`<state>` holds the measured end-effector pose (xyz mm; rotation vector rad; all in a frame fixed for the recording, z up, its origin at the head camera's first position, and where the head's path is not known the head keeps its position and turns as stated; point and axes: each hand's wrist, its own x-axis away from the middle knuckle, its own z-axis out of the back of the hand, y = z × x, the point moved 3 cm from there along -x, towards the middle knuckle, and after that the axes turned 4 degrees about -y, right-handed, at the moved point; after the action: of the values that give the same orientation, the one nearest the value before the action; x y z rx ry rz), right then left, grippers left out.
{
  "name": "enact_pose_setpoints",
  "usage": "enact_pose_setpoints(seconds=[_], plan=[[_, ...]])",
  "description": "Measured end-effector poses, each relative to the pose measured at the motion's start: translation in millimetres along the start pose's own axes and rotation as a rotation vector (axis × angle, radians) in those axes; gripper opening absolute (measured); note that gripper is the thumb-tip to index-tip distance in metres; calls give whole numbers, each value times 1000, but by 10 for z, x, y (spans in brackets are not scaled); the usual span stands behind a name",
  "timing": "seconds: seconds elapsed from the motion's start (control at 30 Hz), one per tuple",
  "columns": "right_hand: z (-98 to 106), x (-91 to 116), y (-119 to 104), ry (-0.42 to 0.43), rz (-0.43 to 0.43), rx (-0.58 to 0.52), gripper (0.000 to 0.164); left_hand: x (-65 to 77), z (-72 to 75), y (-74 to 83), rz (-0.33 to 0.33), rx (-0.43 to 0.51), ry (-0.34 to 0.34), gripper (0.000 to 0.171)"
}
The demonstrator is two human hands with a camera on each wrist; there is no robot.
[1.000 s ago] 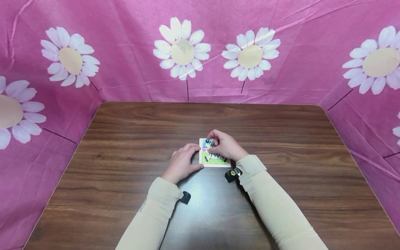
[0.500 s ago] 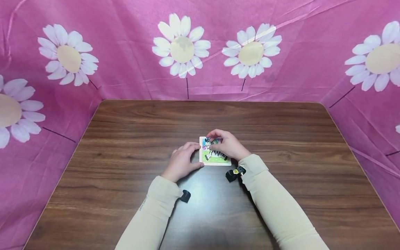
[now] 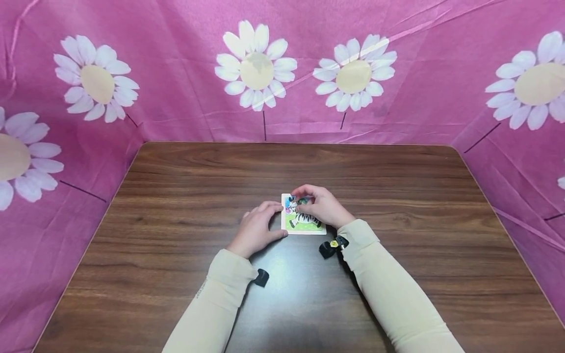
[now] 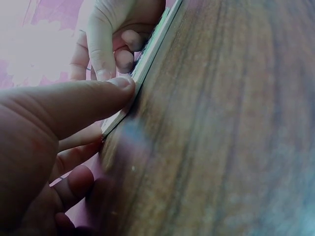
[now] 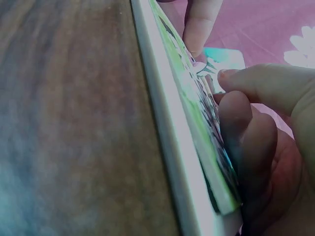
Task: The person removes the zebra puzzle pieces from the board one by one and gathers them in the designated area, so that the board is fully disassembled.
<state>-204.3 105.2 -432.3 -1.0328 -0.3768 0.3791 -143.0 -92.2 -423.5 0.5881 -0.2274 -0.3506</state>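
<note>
Together at the puzzle board (image 3: 309,232), both hands are busy: the left hand (image 3: 256,228) grips its left edge and near corner; the right hand (image 3: 322,206) pinches a tilted piece (image 5: 226,56) above it. Inside the pale rim shows a zebra picture (image 3: 305,218). Desk (image 3: 282,169) stretches all around, its far edge against pink flowered cloth (image 3: 176,73).

No text is readable; the lettering (image 3: 200,289) on the left sleeve (image 3: 220,289) is too small.
</note>
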Motion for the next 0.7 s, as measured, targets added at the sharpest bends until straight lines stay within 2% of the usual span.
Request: enact_pose_setpoints(seconds=[0.3,0.57,0.7], plan=[[-16,12,-3,16,-14,6,38,-18,-15,9,9,15,30,54],[-53,24,-24,122,-30,1,34,-12,-15,15,12,33,71,54],[-30,47,15,155,-34,-8,38,-18,-21,30,18,22,67,56]])
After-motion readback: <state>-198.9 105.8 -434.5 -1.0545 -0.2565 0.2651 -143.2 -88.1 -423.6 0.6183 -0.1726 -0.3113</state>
